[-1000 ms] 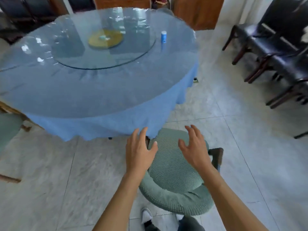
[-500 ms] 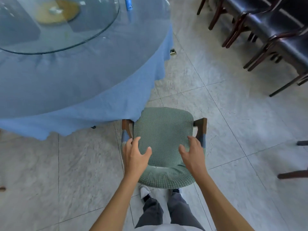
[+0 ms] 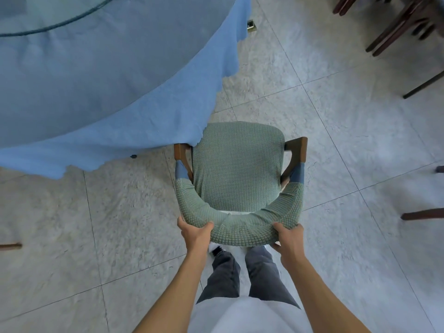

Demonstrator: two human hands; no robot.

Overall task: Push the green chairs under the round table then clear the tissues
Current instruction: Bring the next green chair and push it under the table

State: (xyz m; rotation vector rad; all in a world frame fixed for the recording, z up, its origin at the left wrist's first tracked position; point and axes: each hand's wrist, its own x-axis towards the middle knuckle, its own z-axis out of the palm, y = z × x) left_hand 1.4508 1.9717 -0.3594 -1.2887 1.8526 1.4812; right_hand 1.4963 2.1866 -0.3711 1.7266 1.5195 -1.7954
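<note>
Green chair (image 3: 236, 169) stands directly ahead of both hands, seat front just touching blue tablecloth (image 3: 103, 97) hem; left hand (image 3: 195, 233) and right hand (image 3: 288, 239) equally near, each gripping curved backrest (image 3: 240, 230).

Hidden and cropped
My fingers vanish behind the chair (image 3: 236, 169) back; the cloth (image 3: 115, 97) covers its front-left corner

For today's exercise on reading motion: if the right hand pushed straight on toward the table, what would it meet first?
The right hand already holds the curved backrest of the green fabric-covered chair, so it meets that first; beyond lies the round table's blue tablecloth.
</note>
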